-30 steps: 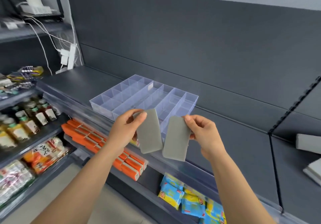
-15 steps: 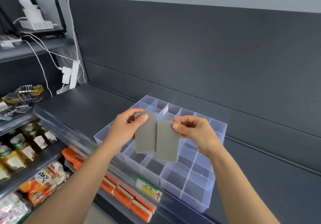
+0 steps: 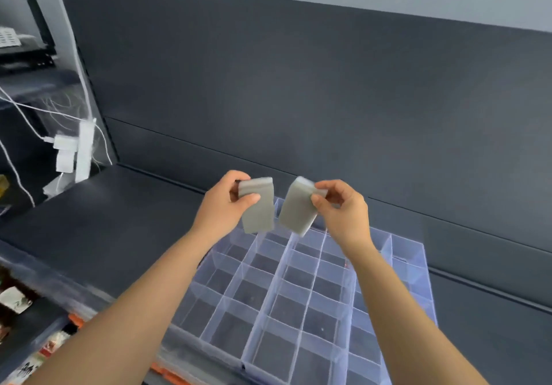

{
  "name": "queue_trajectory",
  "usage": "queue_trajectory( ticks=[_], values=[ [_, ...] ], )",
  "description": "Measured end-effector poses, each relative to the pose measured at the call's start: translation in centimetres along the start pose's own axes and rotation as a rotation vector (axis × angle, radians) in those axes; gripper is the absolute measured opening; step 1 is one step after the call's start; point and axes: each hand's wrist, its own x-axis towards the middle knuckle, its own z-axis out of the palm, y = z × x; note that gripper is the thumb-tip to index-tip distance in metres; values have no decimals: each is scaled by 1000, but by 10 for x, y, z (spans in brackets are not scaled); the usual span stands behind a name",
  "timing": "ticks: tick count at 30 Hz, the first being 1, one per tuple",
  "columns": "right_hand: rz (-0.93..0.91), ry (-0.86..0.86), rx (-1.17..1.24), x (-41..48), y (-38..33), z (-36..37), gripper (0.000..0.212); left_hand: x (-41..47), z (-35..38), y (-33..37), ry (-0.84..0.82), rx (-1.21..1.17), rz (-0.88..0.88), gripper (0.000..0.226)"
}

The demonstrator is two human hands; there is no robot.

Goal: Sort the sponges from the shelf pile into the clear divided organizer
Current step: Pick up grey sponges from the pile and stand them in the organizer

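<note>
My left hand (image 3: 227, 205) pinches the top of a flat grey sponge (image 3: 259, 211) that hangs downward. My right hand (image 3: 340, 208) grips a second grey sponge (image 3: 297, 212), tilted with its lower end toward the left one. Both sponges hover side by side, a small gap between them, over the far edge of the clear divided organizer (image 3: 409, 253). The organizer lies on the dark shelf, and the compartments I can see hold nothing. The sponge pile is out of view.
The dark shelf surface (image 3: 98, 229) stretches left of the organizer, with a dark back panel (image 3: 298, 91) behind. White cables and a power strip (image 3: 82, 151) hang at the left. Packaged goods (image 3: 18, 301) fill lower shelves at the bottom left.
The view has swung right and down, so the organizer now lies directly under my hands. Both sponges have moved over its far edge and tipped forward; the right one has tilted.
</note>
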Motion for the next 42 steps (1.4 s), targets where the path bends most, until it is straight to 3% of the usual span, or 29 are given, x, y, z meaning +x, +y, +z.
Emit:
queue_trajectory(
  ticks=[10, 23, 30, 42],
  values=[
    [-13, 87, -238, 38, 19, 58, 24, 82, 7, -32, -159, 151, 126, 29],
    [8, 61, -501, 45, 38, 72, 20, 104, 13, -46, -307, 155, 185, 21],
    [102, 11, -545, 44, 51, 74, 20, 103, 23, -63, -346, 232, 175, 22],
    [-54, 20, -752, 32, 47, 80, 19, 97, 29, -72, -269, 409, 303, 36]
  ],
)
